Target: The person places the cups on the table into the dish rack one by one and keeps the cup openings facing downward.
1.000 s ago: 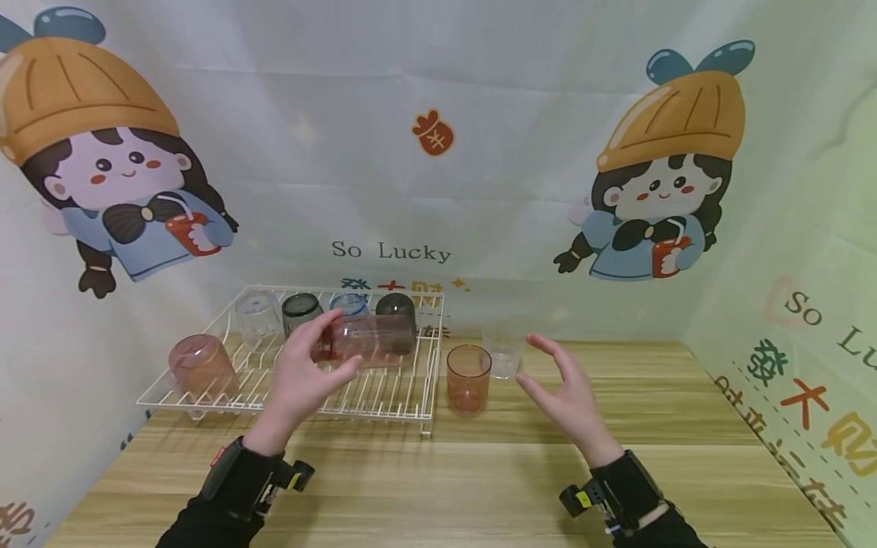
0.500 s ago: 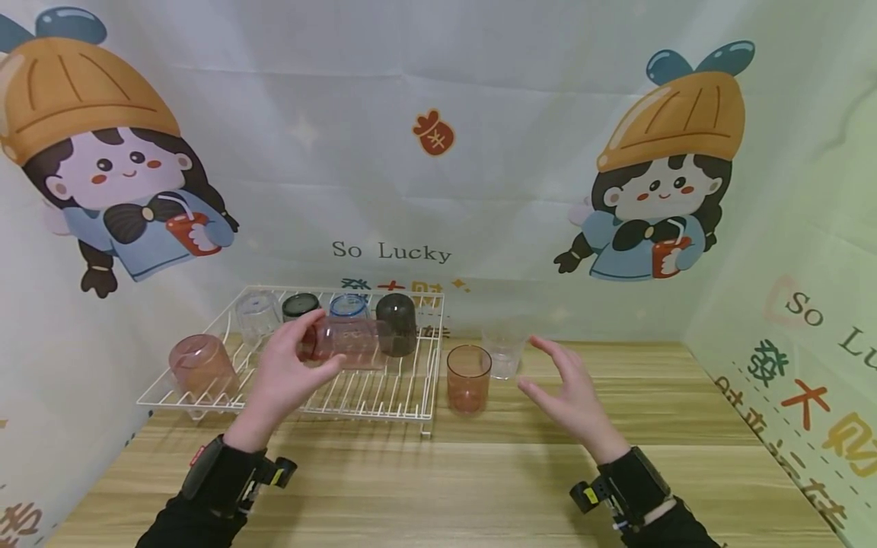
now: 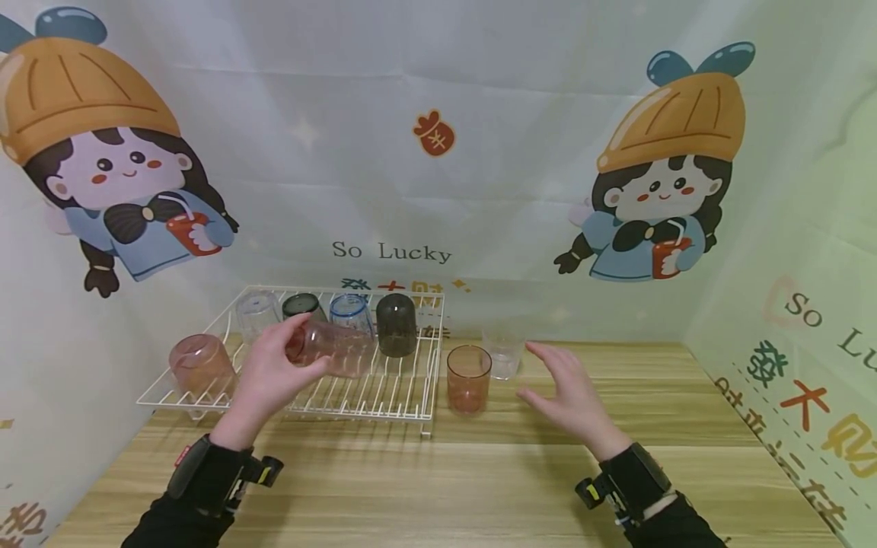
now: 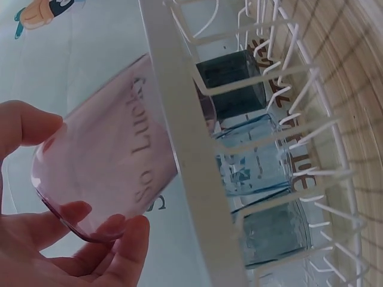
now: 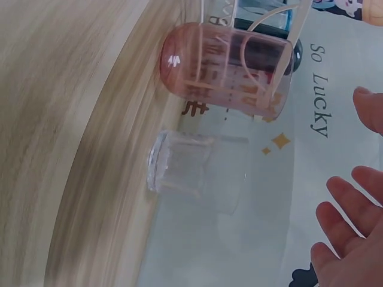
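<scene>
My left hand [image 3: 274, 369] grips a pink see-through glass [image 3: 346, 350] by its base end. The glass lies tilted on its side over the white wire rack [image 3: 432, 388], its mouth pointing right. In the left wrist view, thumb and fingers pinch the base of the pink glass [image 4: 108, 149], and the rack's rail crosses in front of it. My right hand [image 3: 569, 392] holds nothing, thumb and fingers spread apart. Just left of it a clear glass [image 3: 505, 361] stands upright on the table, next to an orange-pink glass [image 3: 469, 388].
Along the rack's back, upside down, sit a clear glass [image 3: 255, 316], a dark grey one [image 3: 301, 304], a blue-rimmed one [image 3: 351, 308] and a black one [image 3: 396, 327]. Another pink glass [image 3: 200, 365] rests at the rack's left front. A printed cloth [image 3: 507, 228] hangs behind.
My left hand has moved left and slightly down with the pink glass, uncovering the black and blue-rimmed glasses. The glass's mouth end has dipped. My right hand has barely shifted.
</scene>
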